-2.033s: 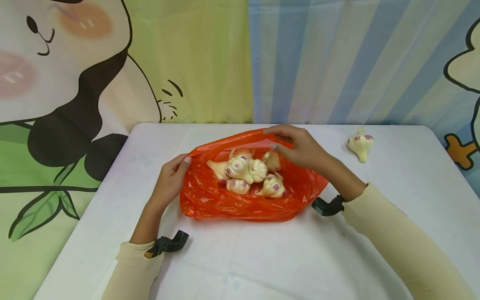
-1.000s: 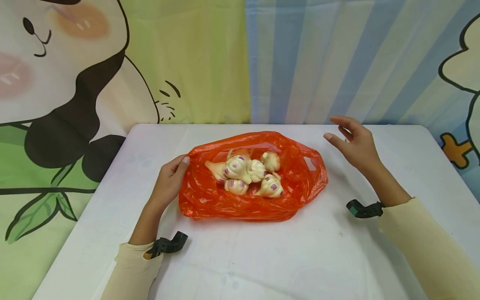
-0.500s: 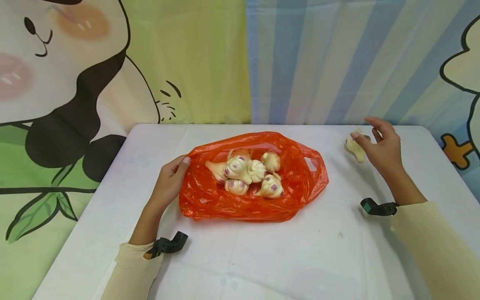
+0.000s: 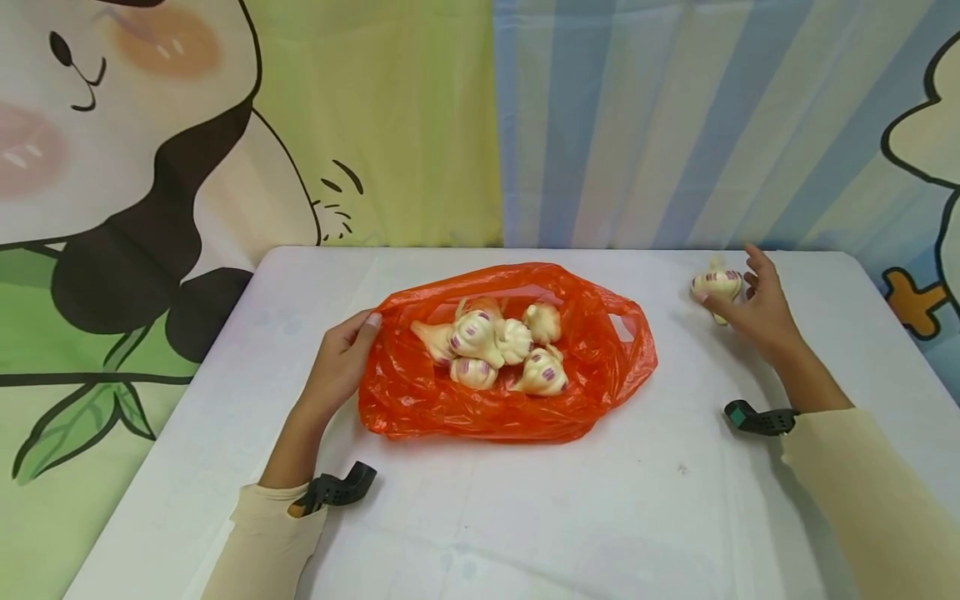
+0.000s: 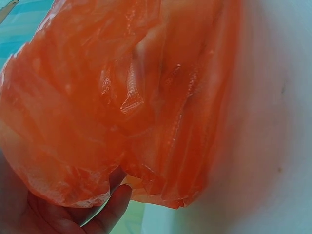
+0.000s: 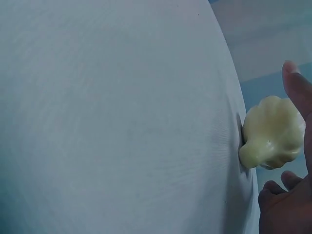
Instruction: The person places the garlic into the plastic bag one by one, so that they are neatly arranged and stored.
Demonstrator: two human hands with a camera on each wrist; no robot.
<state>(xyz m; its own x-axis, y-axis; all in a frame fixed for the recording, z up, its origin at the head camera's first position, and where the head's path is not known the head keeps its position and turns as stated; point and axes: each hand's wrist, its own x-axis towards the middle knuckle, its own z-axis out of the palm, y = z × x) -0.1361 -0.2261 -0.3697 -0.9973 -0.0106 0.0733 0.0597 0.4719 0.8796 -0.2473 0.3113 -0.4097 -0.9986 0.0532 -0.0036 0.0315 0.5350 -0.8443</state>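
In the head view a red plastic bag point(image 4: 465, 417) lies with its mouth spread wide, and several garlic bulbs point(image 4: 472, 333) sit inside it. My left hand point(image 4: 341, 362) pinches the bag's left rim between thumb and fingers; the left wrist view shows the bag's crumpled film point(image 5: 146, 97) rising above that hand. A lone garlic bulb point(image 4: 716, 285), cream with purple streaks, rests near the far right of the table. My right hand point(image 4: 768, 321) is around it, thumb and fingers apart on either side. The right wrist view shows this bulb point(image 6: 273, 129) between thumb and fingers, not gripped.
A white-covered table point(image 4: 525, 508) carries everything. Behind its far edge hangs a printed curtain point(image 4: 637, 125). The bag's right handle loop point(image 4: 637, 333) lies toward the right hand. A black wrist camera point(image 4: 761, 418) sits on the right wrist.
My right hand has left the bag's far rim and moved right to the lone garlic bulb, lowering around it. The left hand stays on the bag, and the bag's right handle has dropped open.
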